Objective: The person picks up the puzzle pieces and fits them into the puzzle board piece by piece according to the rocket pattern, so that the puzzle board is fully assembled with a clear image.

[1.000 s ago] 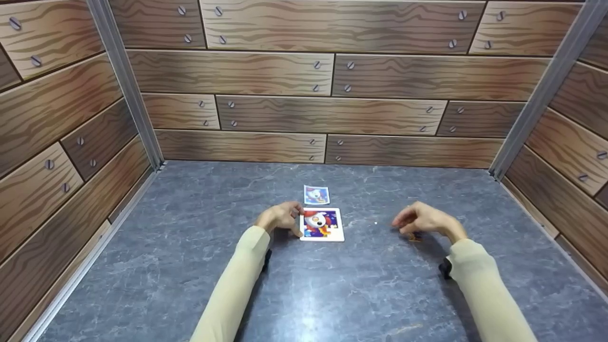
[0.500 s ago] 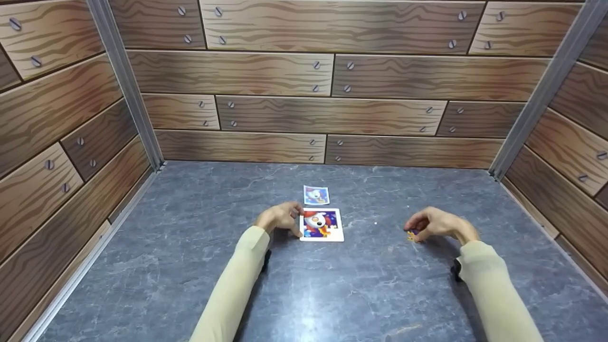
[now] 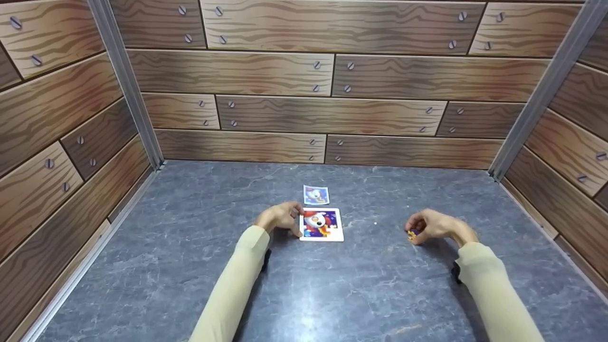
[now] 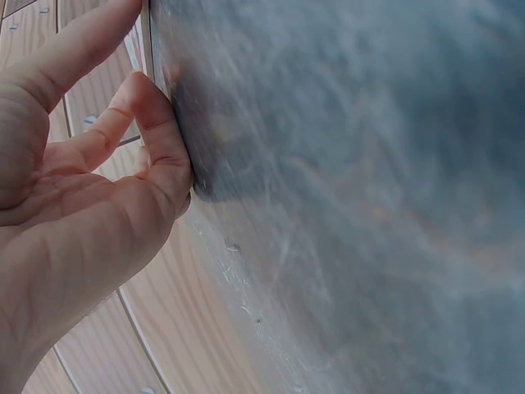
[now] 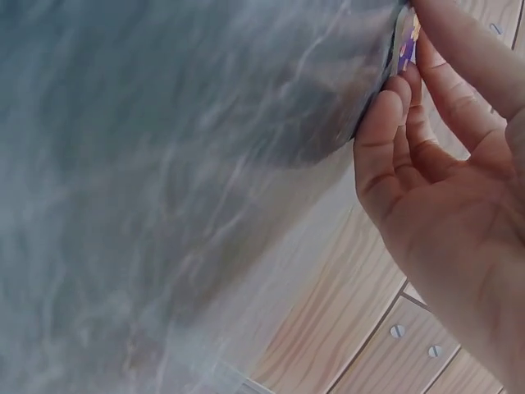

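In the head view, a white-framed jigsaw puzzle [image 3: 336, 236] lies flat on the table, showing a white dog in a red hat against purple. White backing shows at its lower right. My left hand [image 3: 281, 216] holds the frame's left side, thumb near the lower corner and a finger near the upper one. Off to the right, my right hand [image 3: 433, 225] pinches a purple and orange puzzle piece [image 3: 412, 234] between thumb and fingers, low over the table. The right wrist view shows that puzzle piece [image 5: 407, 51] edge-on, partly hidden by the fingers.
A small picture card [image 3: 316, 195] with a similar dog lies just behind the puzzle. Tiny white specks dot the grey marbled table [image 3: 370, 285] between the hands. Wood-patterned walls [image 3: 323, 114] stand at the back and both sides.
My right hand has shifted slightly right and toward me and taken hold of the puzzle piece that lay beneath it. The left hand and the puzzle have stayed in place.
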### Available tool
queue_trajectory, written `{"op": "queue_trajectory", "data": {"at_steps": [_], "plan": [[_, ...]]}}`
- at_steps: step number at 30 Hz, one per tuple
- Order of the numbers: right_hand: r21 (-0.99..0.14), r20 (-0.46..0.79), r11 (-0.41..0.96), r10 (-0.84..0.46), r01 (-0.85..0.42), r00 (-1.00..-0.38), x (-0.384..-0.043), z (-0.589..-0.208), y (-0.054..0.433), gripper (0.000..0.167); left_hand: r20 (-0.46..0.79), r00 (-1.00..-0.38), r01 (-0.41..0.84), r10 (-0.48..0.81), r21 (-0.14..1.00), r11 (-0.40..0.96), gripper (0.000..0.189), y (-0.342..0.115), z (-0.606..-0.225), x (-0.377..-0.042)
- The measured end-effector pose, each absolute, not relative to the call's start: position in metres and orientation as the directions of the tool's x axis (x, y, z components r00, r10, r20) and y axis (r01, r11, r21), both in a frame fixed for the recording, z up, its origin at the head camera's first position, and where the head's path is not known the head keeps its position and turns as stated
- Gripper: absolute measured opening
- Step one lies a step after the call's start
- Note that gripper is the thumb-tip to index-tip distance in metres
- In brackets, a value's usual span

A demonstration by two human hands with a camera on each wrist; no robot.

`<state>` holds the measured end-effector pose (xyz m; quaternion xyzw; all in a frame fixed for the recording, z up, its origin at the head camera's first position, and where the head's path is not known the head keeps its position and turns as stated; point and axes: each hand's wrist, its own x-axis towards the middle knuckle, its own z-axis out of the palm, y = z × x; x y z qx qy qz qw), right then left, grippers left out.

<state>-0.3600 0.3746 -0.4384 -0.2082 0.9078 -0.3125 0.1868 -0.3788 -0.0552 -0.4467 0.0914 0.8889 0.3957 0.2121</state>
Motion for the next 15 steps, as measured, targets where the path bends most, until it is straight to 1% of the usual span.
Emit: {"op": "queue_trajectory", "data": {"at_steps": [5, 10, 15], "plan": [[-0.678, -0.192, 0.681, -0.526, -0.275, -0.828, -0.359, -0.439, 0.373, 0.032, -0.277, -0.897, 0.030, 0.343, 0.738, 0.674, 0.058, -0.056, -0.447, -0.379], [-0.691, -0.183, 0.681, -0.488, -0.242, -0.853, -0.359, -0.440, 0.371, 0.032, -0.271, -0.899, 0.039, 0.343, 0.732, 0.680, 0.056, -0.056, -0.447, -0.379], [-0.727, -0.190, 0.656, -0.474, -0.201, -0.860, -0.359, -0.440, 0.362, 0.033, -0.255, -0.897, 0.062, 0.362, 0.736, 0.674, 0.055, -0.056, -0.447, -0.380]]}}
